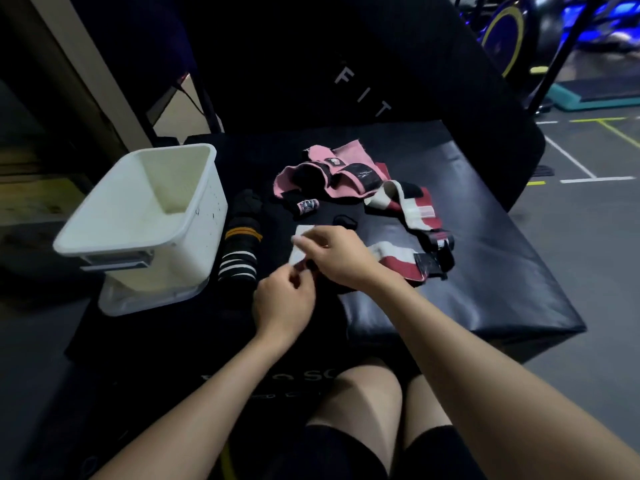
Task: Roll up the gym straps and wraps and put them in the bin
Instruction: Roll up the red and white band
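In the head view, both hands work on the end of the red, white and black wrap point(394, 261), which lies on the black padded bench point(485, 271). The left hand point(282, 303) pinches its end with closed fingers; the right hand point(337, 258) holds it curled from above. I judge the rolling is only starting. The white bin point(194, 188) at the left looks empty. Next: turn the end tightly and keep the edges even.

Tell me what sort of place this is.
Most likely a gym. A black padded block printed with "FIT" serves as the work surface, an exercise machine with a yellow-rimmed wheel stands at the back, and the floor has painted lines.
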